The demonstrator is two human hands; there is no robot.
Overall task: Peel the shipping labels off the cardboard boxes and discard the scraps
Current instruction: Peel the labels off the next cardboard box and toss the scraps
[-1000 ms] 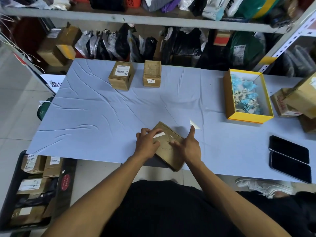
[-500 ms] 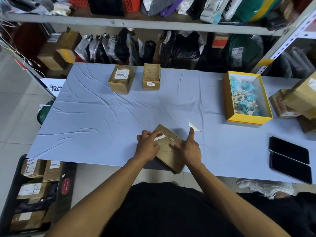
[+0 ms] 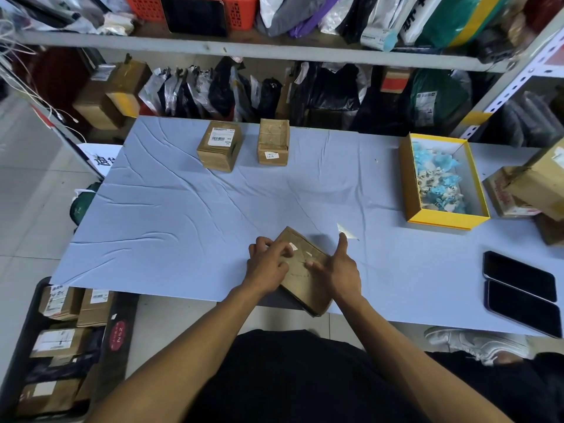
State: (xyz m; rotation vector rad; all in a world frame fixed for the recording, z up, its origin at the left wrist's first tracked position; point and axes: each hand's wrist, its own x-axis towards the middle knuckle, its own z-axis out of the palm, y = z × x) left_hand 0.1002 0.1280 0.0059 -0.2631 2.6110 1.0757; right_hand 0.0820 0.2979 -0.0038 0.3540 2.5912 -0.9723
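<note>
Head view: a person at a blue-covered table (image 3: 183, 227) works on a cardboard box (image 3: 305, 270) tilted over the near edge. The left hand (image 3: 268, 264) curls its fingers at a small white label scrap (image 3: 293, 246) on the box top; the right hand (image 3: 338, 270) steadies the box with fingers spread, thumb raised. Two more boxes, one labelled (image 3: 219, 145) and one nearly bare (image 3: 273, 141), stand at the far edge; a yellow tray (image 3: 409, 178) of scraps sits right
</note>
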